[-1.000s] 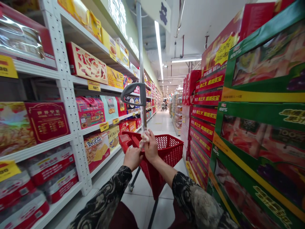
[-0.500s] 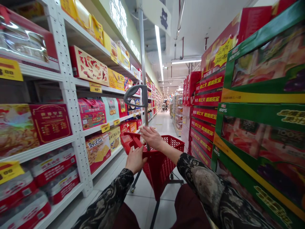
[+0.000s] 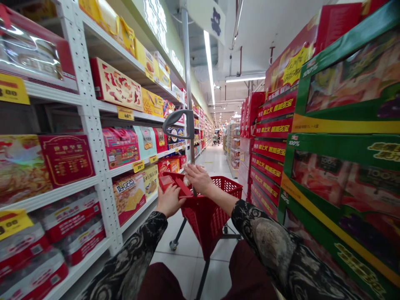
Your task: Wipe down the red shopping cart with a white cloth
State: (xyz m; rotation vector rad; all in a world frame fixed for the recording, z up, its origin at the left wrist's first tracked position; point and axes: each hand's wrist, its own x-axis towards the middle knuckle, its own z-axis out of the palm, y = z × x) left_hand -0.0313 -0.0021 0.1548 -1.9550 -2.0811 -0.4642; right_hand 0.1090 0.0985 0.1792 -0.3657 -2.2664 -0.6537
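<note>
A red plastic shopping cart [image 3: 204, 231] with a lattice basket stands right in front of me. At its near left corner my left hand [image 3: 169, 201] is bent over a red package [image 3: 166, 181] with a shiny top, fingers on it and thumb toward the basket. My right hand [image 3: 198, 180] reaches over the near rim beside the upright metal pole [image 3: 187, 71]. Its fingers lie together over a pale whitish thing [image 3: 186, 182], mostly hidden beneath them. A grey loop handle [image 3: 178, 125] sticks out from the pole above both hands.
White shelving [image 3: 89, 112] with boxed goods and yellow price tags lines the left. Stacked green gift boxes [image 3: 293, 162] and red drink cartons [image 3: 273, 152] rise close on the right. A tiled aisle [image 3: 209, 156] runs ahead, with another cart [image 3: 216, 139] far off.
My left hand has slid left and slightly up along the cart's corner, onto the red package. My right hand stays almost in place.
</note>
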